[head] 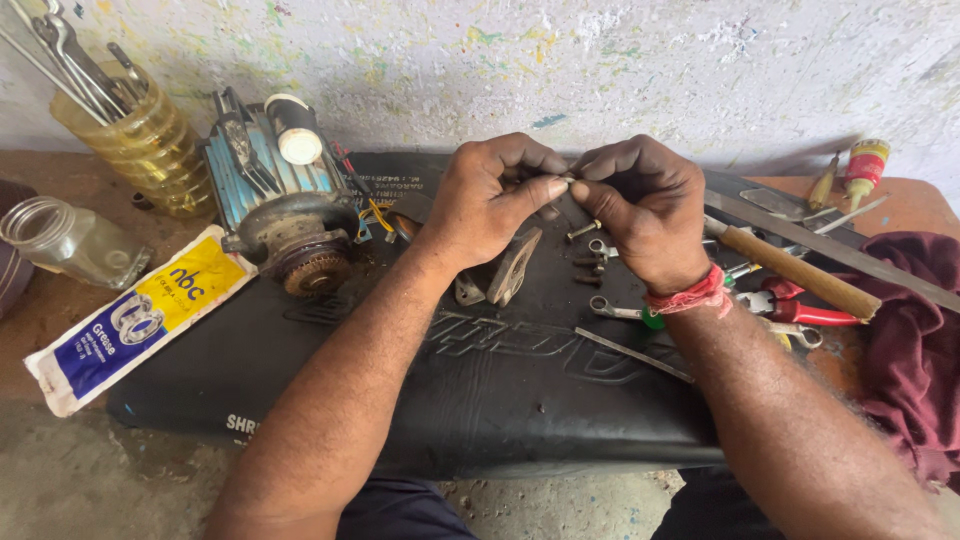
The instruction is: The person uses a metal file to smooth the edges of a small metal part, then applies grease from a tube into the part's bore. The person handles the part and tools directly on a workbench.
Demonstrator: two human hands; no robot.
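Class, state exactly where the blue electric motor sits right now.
In the head view, the blue electric motor sits upper left on the black mat, between the yellow jar and the left hand.

Behind your bench (60,300) you face a rough whitewashed wall (620,70), flecked with yellow, green and blue paint. The bench top is worn reddish-brown, dusty at the left. Below lies a grey concrete floor (90,480), evenly daylit.

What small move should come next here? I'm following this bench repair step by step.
Probably keep both hands raised and turn the tiny metal part slowly. The left hand and right hand pinch it together above the black mat, where loose bolts already lie, so a dropped piece could get lost.
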